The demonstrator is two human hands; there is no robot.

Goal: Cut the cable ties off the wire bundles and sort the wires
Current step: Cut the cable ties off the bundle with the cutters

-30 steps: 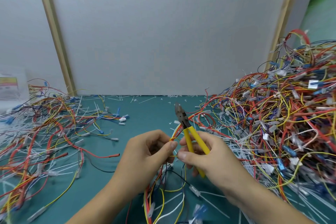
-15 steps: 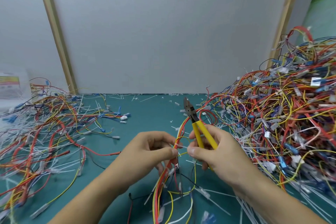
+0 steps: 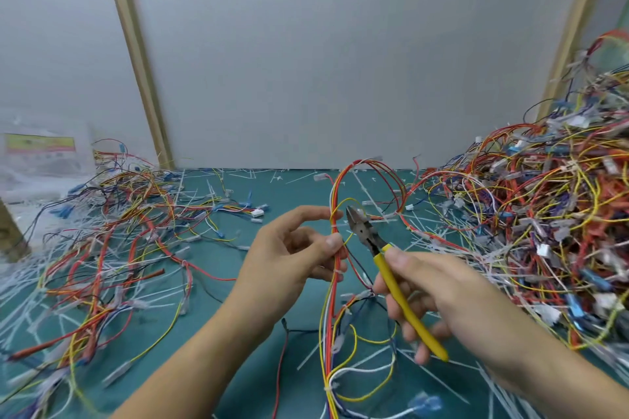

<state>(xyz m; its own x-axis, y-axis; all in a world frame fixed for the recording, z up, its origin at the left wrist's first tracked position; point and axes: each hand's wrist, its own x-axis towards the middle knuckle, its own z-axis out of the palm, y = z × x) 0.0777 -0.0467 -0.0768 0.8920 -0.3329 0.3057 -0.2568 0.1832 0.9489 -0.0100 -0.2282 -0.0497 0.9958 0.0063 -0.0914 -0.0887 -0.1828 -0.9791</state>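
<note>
Wire bundle (image 3: 335, 269) looks light, floppy, pinched in left hand (image 3: 292, 248) above the counter (image 3: 238, 262) just under a thin cable tie (image 3: 334, 225); right hand (image 3: 435, 296) grips yellow cutters (image 3: 366, 235) beside it, so best held close, taut.

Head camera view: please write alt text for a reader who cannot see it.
The left hand pinches a wire bundle upright over a green table, while the right hand holds yellow-handled cutters, tips beside a white cable tie. Loose wires lie at left; a large tangled pile rises at right.
</note>
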